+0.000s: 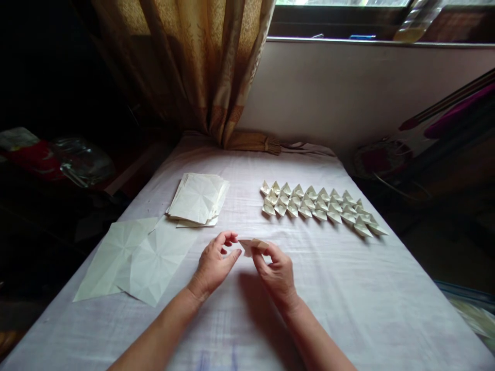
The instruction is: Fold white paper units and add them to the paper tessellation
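A small folded paper piece [248,246] with pointed ends is held up over the middle of the table. My right hand [275,268] pinches its right part between thumb and fingers. Close to its left tip is my left hand [217,260], its fingers slightly curled and the thumb apart from them; no grip on the paper shows. Beyond my right hand, several small folded paper boats [305,205] stand in rows. Left of my left hand lie creased paper sheets [157,260], overlapping and unfolded.
A stack of creased square papers [197,198] sits toward the back left of the cloth-covered table [348,309]. A gold-brown curtain [201,62] hangs down to the far edge. Behind are a wall [328,93] and a window sill holding a clear bottle [417,23].
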Motion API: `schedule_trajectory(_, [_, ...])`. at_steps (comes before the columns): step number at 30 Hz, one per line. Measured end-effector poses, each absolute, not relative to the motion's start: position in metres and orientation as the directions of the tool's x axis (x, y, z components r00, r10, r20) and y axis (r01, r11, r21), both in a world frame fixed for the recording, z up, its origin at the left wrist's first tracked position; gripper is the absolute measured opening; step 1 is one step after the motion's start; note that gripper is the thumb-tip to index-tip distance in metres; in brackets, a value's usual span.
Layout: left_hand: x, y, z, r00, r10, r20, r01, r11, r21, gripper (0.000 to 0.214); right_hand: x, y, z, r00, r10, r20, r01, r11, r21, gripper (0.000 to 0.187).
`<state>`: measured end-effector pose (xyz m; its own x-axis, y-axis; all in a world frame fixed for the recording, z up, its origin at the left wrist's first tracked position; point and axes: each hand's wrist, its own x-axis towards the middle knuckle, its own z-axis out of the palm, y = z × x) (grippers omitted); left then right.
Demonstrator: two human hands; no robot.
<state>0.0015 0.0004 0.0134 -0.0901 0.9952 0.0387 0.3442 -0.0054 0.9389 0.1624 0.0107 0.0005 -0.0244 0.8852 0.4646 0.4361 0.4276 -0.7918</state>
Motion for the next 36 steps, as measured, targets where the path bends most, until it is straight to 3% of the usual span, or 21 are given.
schedule_trajectory(2, [-0.002,-0.002,0.014,-0.089,0.957,0.276,0.554,-0.183,0.812,0.030,0.170,0.019,0.011,-0.173,0.768,0.617,0.645,0.561,-0.519,0.018])
schedule_trajectory(5, [-0.004,-0.007,0.016,0.033,0.847,0.530,0.735,-0.380,0.561,0.034,0.174,0.025,0.021,-0.363,0.648,0.669,0.747,0.632,-0.207,0.017])
schedule_trajectory(9, [-0.010,-0.016,0.011,0.240,0.801,0.549,0.839,-0.455,0.297,0.029,0.168,0.018,0.013,-0.504,0.638,0.583,0.750,0.658,-0.071,0.018])
schedule_trajectory(13, [-0.019,-0.026,0.002,0.368,0.796,0.480,0.854,-0.494,0.164,0.019,0.162,0.005,-0.003,-0.545,0.660,0.517,0.731,0.676,-0.092,0.016])
schedule_trajectory(17, [-0.025,-0.033,0.000,0.414,0.802,0.430,0.851,-0.509,0.131,0.015,0.164,0.001,-0.008,-0.567,0.679,0.467,0.692,0.700,-0.177,0.014])
schedule_trajectory(23, [-0.027,-0.036,0.001,0.365,0.861,0.354,0.855,-0.461,0.239,0.012,0.184,0.005,-0.008,-0.581,0.685,0.440,0.636,0.719,-0.280,0.019])
schedule_trajectory(30, [-0.024,-0.029,0.003,0.241,0.938,0.249,0.851,-0.327,0.411,0.011,0.200,0.014,-0.015,-0.465,0.801,0.377,0.636,0.599,-0.487,0.018])
schedule_trajectory(36, [-0.018,-0.023,0.006,0.158,0.959,0.234,0.871,-0.247,0.425,0.014,0.192,0.019,-0.015,-0.355,0.858,0.370,0.703,0.507,-0.500,0.020])
